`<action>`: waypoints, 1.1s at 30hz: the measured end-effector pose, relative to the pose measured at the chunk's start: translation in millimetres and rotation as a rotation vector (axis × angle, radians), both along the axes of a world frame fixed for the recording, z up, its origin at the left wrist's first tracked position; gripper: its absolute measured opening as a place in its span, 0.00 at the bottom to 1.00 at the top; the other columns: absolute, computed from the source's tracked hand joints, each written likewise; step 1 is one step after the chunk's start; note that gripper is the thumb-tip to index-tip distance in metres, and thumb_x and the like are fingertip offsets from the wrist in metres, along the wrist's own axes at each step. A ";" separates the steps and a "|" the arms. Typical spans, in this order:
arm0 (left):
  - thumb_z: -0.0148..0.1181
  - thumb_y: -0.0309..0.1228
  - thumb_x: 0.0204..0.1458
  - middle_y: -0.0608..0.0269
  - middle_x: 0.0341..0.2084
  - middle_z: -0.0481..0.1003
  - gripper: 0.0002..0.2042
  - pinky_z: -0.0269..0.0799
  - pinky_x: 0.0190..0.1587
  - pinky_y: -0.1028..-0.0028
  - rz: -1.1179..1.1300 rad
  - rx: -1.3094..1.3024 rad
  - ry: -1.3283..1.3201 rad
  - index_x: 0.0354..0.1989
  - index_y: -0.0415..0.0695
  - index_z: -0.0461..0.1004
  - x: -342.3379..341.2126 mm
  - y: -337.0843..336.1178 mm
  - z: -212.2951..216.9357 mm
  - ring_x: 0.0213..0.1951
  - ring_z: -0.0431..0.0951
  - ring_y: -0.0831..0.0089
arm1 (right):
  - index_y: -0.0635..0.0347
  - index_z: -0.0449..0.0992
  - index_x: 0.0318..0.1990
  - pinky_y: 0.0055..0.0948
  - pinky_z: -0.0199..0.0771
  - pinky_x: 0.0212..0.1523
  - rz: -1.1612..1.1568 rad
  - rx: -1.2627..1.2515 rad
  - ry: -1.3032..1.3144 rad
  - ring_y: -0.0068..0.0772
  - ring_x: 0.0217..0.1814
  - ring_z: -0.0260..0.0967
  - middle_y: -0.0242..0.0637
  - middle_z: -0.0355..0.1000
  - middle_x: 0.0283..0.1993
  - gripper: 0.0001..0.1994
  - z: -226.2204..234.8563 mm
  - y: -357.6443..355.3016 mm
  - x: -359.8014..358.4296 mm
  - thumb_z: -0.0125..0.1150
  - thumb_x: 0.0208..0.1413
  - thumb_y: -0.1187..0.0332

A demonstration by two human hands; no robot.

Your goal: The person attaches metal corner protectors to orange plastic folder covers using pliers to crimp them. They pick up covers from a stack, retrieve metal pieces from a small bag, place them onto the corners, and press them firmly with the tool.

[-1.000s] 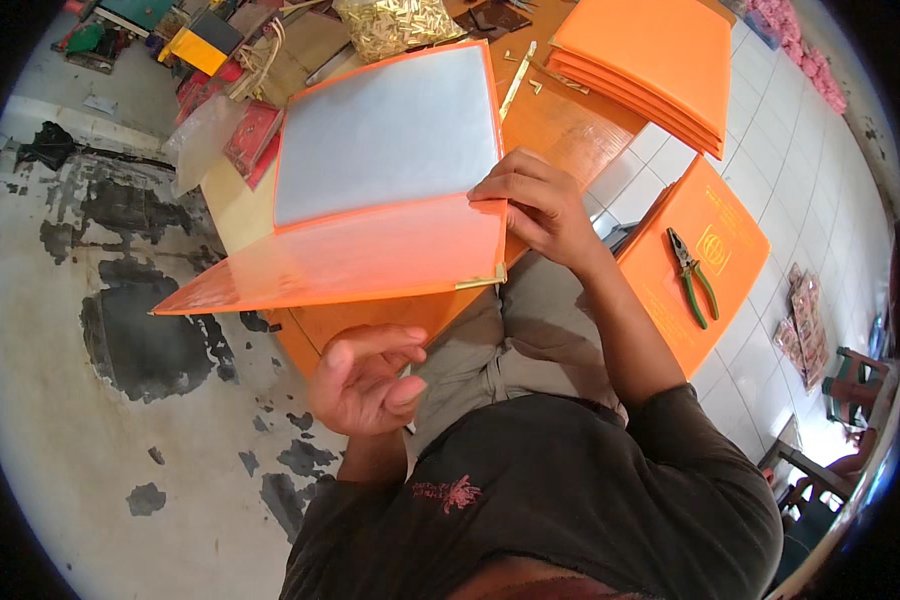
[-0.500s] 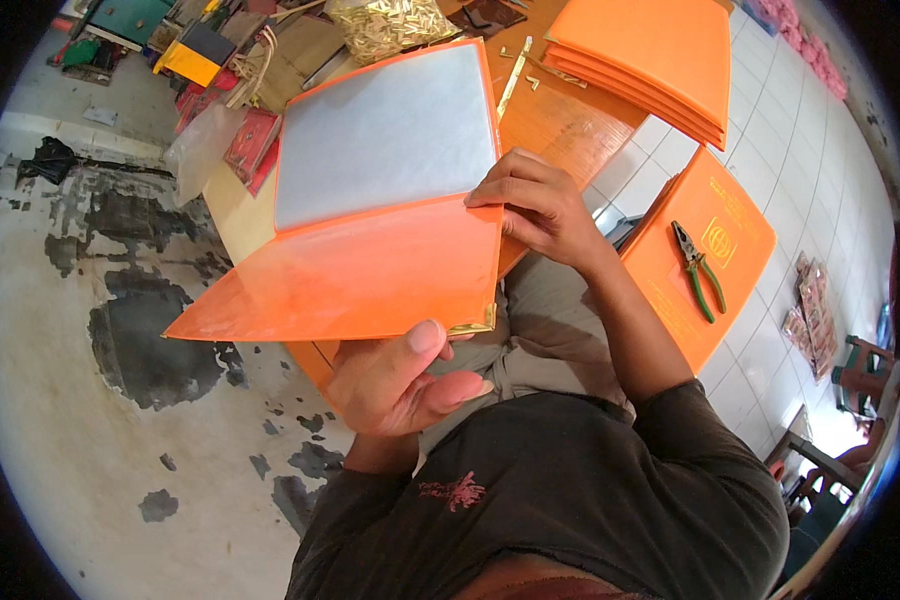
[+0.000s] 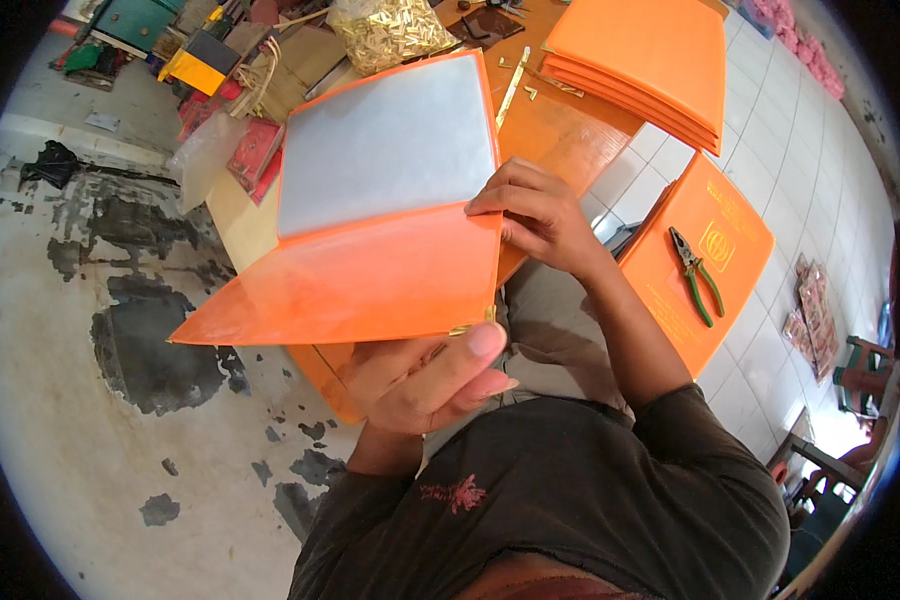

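An orange folder (image 3: 370, 280) lies opened in front of me, its far inner side covered by a clear, greyish plastic sheet (image 3: 390, 145). My right hand (image 3: 535, 215) pinches the folder's right edge near the fold, thumb underneath. At the near right corner is a small gold metal corner piece (image 3: 490, 314). My left hand (image 3: 430, 375) is under the near cover, with its thumb over that corner and partly hiding the metal. The remaining left fingers are curled, partly behind the cover.
Green-handled pliers (image 3: 697, 276) rest on a stack of orange folders (image 3: 740, 225) at the right. Another folder stack (image 3: 640, 60) sits on the wooden table (image 3: 570, 135). Behind my folder are a bag of gold metal pieces (image 3: 390, 35), a gold strip (image 3: 513, 88) and red packets (image 3: 255, 150).
My left hand has shifted right, bringing its thumb onto the folder's gold corner, which showed more fully before. My right hand keeps its hold on the edge.
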State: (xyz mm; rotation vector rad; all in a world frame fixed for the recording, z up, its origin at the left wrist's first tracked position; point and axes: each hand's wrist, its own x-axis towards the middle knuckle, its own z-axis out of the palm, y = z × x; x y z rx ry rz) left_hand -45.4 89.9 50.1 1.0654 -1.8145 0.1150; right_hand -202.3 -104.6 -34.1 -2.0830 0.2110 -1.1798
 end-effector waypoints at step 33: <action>0.71 0.36 0.64 0.56 0.31 0.86 0.18 0.79 0.29 0.71 0.018 0.141 0.085 0.56 0.37 0.83 11.6 2.4 -10.2 0.27 0.86 0.66 | 0.63 0.77 0.58 0.28 0.73 0.35 -0.280 0.310 -0.011 0.26 0.33 0.72 0.38 0.75 0.39 0.16 -0.6 8.5 12.5 0.71 0.67 0.69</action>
